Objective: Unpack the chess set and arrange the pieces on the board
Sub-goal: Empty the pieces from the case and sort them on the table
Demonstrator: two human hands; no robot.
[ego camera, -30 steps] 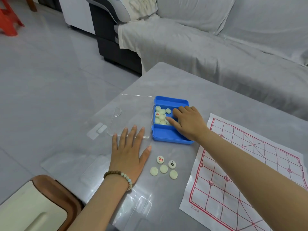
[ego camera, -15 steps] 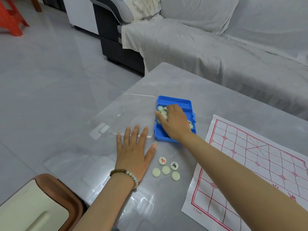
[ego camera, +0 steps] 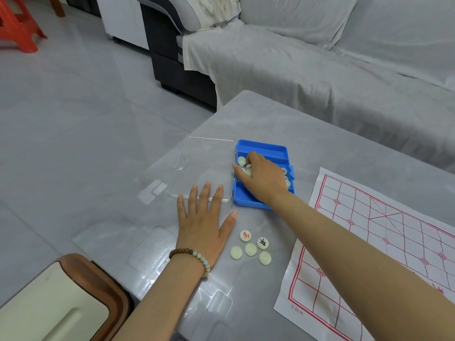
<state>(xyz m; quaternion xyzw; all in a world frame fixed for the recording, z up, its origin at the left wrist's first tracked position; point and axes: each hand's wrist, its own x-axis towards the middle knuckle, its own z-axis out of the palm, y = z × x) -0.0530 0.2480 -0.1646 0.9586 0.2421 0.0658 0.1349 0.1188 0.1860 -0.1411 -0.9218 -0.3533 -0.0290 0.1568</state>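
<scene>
Right hand [ego camera: 261,178] curls round pieces [ego camera: 241,160] in the box [ego camera: 261,148], likely light and slick, best pinched by their rims; left hand [ego camera: 204,227] lies flat.

Blue box [ego camera: 261,146] holds pale pieces [ego camera: 241,160] near paper board [ego camera: 394,242]

The left hand [ego camera: 204,225] lies palm down, flat on the counter [ego camera: 258,119]. Its four fingers [ego camera: 206,195] are straight, slightly spread and point away from the person; the thumb angles out to the right. The left forearm is bare and enters from the lower edge. The right hand [ego camera: 264,179] is extended forward, back uppermost, fingers curled downward with their tips hidden, thumb stretched leftward. Whether it grips anything cannot be determined. The right forearm is bare and runs diagonally from the lower right corner.
</scene>
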